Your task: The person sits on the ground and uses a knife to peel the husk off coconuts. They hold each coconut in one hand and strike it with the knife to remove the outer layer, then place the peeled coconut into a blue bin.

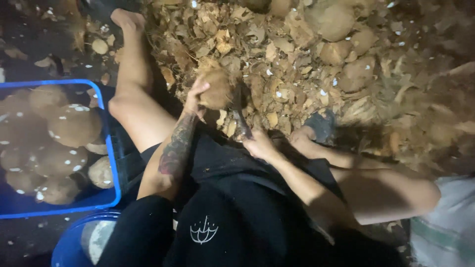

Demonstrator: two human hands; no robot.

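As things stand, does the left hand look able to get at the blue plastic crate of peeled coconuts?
Probably not right away: the left hand grips a brown husked coconut, and the raised left knee sits between it and the blue plastic crate.

Upper centre and right of frame: husk pile (277,64) with whole coconuts (341,49) blocks passage. Left edge: blue crate (111,163) full of peeled coconuts (69,126). Bare leg (133,89) crosses upper left. Only dark floor (34,39) at far upper left lies open, lightly littered.

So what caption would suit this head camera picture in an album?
Left hand steadies a brown coconut while the right hand works a blade against it, above a heap of husk scraps.
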